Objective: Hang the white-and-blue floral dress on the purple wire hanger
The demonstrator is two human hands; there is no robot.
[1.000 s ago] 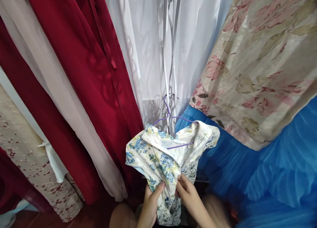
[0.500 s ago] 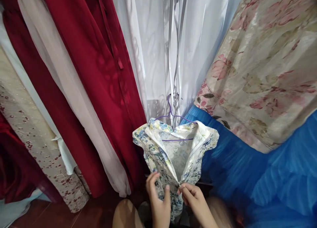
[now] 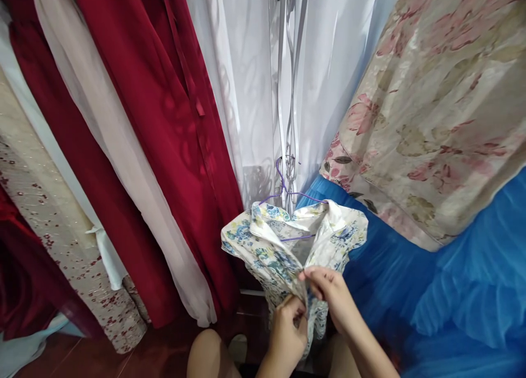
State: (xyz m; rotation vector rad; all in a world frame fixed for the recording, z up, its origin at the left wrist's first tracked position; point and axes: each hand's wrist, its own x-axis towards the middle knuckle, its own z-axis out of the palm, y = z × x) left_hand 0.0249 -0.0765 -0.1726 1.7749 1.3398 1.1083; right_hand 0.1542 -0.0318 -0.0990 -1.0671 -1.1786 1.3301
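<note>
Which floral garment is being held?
The blue floral, on the purple hanger. The pink floral, right, and red floral, far left, are untouched.

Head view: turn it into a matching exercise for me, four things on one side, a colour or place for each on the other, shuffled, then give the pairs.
Things
1. Hanger
2. Garment
3. Left hand
4. Right hand

Colours and places
A. on the garment's front, the higher of the two hands
B. white with a blue floral pattern
C. on the garment's front, the lower of the two hands
D. purple

Pairs: 1-D, 2-B, 3-C, 4-A
</note>
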